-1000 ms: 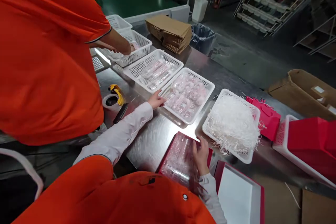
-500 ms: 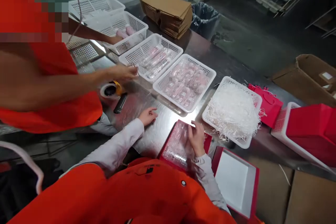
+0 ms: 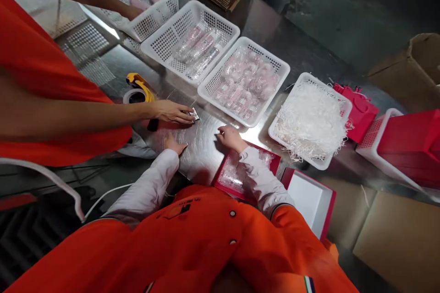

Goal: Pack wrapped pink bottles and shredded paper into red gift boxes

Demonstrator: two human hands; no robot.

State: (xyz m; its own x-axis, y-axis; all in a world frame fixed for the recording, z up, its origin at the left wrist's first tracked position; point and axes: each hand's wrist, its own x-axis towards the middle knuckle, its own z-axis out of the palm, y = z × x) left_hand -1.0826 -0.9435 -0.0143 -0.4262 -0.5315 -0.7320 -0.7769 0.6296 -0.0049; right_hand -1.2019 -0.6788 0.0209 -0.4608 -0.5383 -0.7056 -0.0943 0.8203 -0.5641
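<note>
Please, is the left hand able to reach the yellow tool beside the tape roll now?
Probably not by a straight path: the co-worker's forearm and hand seem to cross between the left hand and the yellow tool. Going around might work.

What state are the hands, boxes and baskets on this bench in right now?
Left hand: open, low over the table
Right hand: fingers slightly curled, nothing visibly held
Red box: open, wrapped items inside
White-lined red box: open side up
Shred basket: heaped
Middle basket: filled with wrapped items
Co-worker's hand: on a small card
</note>
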